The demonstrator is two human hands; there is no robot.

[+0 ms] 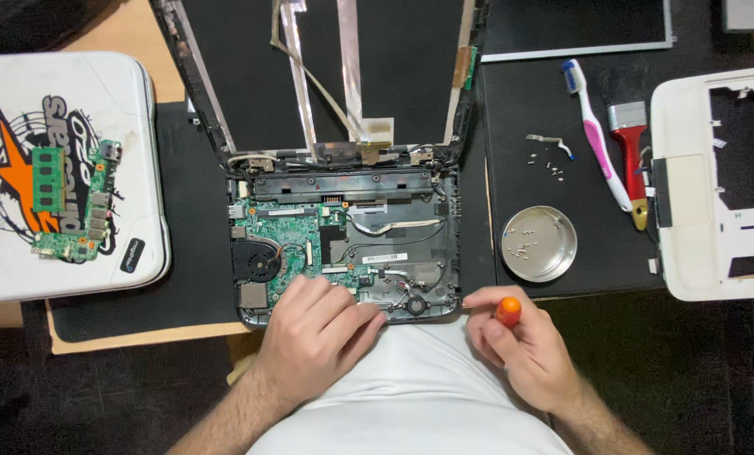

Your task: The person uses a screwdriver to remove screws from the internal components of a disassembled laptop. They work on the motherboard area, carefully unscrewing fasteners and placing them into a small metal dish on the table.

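An opened small laptop [444, 244] lies in front of me with its green motherboard [288, 236] and black fan [257, 263] bared. Its lid frame [251, 76] stands open behind, with cables hanging down. My left hand [314, 333] rests fingers-down on the laptop's near edge, over the lower part of the board. My right hand [520, 341] sits just right of the laptop's near corner, closed around a screwdriver with an orange cap [508, 312]; its shaft is hidden.
A round metal dish [562, 261] holding small screws sits to the right, with loose screws [550, 164] beyond it. A pink-white toothbrush [598, 139] and red-handled brush [630, 135] lie near a white laptop cover [689, 253]. Left, a white case [141, 168] carries green circuit boards [74, 202].
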